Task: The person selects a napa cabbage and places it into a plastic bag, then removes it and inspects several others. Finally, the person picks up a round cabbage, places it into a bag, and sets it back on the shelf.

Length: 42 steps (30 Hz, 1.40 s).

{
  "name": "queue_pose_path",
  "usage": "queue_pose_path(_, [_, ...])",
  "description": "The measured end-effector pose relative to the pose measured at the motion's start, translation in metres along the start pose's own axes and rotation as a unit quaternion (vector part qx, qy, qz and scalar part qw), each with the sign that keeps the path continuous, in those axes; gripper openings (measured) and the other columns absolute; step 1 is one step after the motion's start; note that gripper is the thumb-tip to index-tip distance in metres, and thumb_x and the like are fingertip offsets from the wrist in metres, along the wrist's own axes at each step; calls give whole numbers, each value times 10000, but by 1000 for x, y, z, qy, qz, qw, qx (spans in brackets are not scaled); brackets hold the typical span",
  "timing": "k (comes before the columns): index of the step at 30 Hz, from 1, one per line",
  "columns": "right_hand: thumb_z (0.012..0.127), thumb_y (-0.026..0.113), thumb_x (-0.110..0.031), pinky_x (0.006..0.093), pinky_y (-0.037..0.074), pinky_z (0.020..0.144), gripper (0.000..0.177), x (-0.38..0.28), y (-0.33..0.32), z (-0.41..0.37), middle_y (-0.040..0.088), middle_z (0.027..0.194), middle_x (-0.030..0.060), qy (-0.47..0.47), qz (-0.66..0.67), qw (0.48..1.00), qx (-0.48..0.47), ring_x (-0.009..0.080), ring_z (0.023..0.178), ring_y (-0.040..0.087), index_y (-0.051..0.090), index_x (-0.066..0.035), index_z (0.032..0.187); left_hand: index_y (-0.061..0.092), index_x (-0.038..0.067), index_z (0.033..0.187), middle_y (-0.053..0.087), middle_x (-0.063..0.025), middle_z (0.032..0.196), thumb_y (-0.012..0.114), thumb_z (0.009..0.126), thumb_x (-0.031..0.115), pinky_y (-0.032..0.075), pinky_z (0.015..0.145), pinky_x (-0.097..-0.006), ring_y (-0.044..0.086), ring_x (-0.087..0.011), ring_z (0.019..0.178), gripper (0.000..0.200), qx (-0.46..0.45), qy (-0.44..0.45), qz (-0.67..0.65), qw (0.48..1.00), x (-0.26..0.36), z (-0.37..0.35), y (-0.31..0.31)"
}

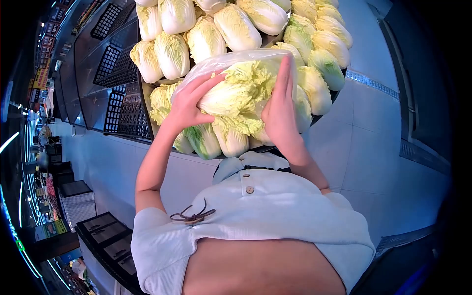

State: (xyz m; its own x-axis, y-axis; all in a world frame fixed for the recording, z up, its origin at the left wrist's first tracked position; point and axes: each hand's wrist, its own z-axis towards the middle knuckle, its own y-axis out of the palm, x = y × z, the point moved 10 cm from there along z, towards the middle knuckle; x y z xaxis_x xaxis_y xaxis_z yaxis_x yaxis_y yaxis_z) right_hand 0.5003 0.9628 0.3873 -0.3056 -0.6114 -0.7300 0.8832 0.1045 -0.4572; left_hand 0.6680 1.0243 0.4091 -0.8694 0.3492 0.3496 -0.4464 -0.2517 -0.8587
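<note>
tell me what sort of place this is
Most likely a supermarket or produce market: rows of pale cabbages are heaped on display, black slatted crates stand beside them, and a yellow-and-red sign shows off to the left, its lettering too small to read.

Bright, even light falls on the held cabbage [238, 93], while the clear plastic bag [216, 61] about it catches pale, soft highlights. On both sides of it, the floor [364, 152] takes a cool blue cast. Far to its left, light strips [21, 204] glare amid dim, soft-detailed surroundings. Well outside it, wide-angle distortion bends straight lines; black vignetting swallows the corners.
</note>
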Motion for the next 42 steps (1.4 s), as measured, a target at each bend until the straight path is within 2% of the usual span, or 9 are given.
queue_pose_path(8, [720, 505, 171, 470, 498, 876, 968, -31, 23, -1, 226, 1496, 250, -62, -28, 992, -107, 474, 1150, 472, 59, -100, 1535, 419, 41, 1393, 572, -225, 1260, 780, 682, 300, 432, 995, -406, 550, -368, 1171, 838, -108, -213, -79, 968, -57, -18, 41])
queue_pose_path(14, [757, 565, 110, 445, 523, 769, 958, -42, 2, 28, 334, 1430, 232, -99, -56, 992, -46, 396, 943, 516, 55, -113, 1537, 349, 69, 1446, 465, -218, 1397, 737, 790, 402, 353, 1080, -389, 451, -324, 1307, 832, -123, -168, -44, 977, -65, 0, 46])
queue_pose_path(17, [842, 661, -90, 454, 469, 901, 862, -28, -13, 51, 457, 1244, 182, 41, -53, 998, -19, 382, 1113, 505, 147, -144, 1532, 285, 76, 1474, 415, -222, 1439, 712, 812, 432, 321, 1106, -409, 395, -351, 1345, 864, -136, -170, -84, 972, -66, 1, 49])
queue_pose_path(21, [801, 701, -143, 430, 499, 654, 394, -10, 5, 70, 570, 1136, 186, -112, -227, 966, 48, 342, 902, 576, 588, -54, 1169, 267, 63, 1475, 443, -248, 1410, 698, 806, 484, 353, 1087, -422, 429, -383, 1315, 901, -153, -167, -85, 970, -69, 1, 49])
queue_pose_path(27, [851, 640, -128, 371, 467, 587, 167, 1, 5, 80, 571, 624, 61, 24, 60, 998, -11, 201, 586, 590, 625, -54, 1000, 361, 72, 1447, 467, -209, 1404, 718, 764, 537, 369, 1083, -393, 441, -339, 1315, 900, -129, -214, 10, 968, -90, -14, 24])
queue_pose_path(33, [940, 594, -122, 177, 310, 490, 145, 5, 14, 85, 611, 672, -28, 73, 271, 956, -84, -26, 593, 443, 639, -38, 1050, 450, 104, 1409, 477, -220, 1388, 751, 643, 648, 397, 1064, -384, 460, -336, 1298, 986, -185, -294, 110, 931, -68, -42, -26])
queue_pose_path(36, [928, 606, -121, 222, 472, 656, 220, 13, 18, 112, 658, 859, 73, 63, 331, 935, -112, 80, 721, 583, 596, -12, 1119, 449, 156, 1410, 440, -191, 1430, 776, 615, 624, 377, 1076, -404, 438, -335, 1311, 978, -236, -330, 169, 898, -61, -52, -49])
queue_pose_path(38, [915, 589, -77, 183, 428, 532, 126, -16, 3, 119, 573, 677, -20, 63, 419, 906, -16, 32, 563, 509, 600, -11, 1022, 585, 147, 1284, 378, -177, 1479, 779, 609, 627, 314, 1115, -436, 373, -371, 1346, 851, -239, -312, 199, 898, -44, -45, -73])
queue_pose_path(42, [880, 553, -9, 195, 453, 601, 211, -44, -24, 118, 507, 717, -24, 14, 225, 968, -109, 61, 622, 499, 599, -18, 1086, 741, 140, 940, 375, -134, 1497, 728, 671, 656, 128, 1179, -477, 225, -331, 1436, 583, -156, -227, 327, 904, -9, -42, -118])
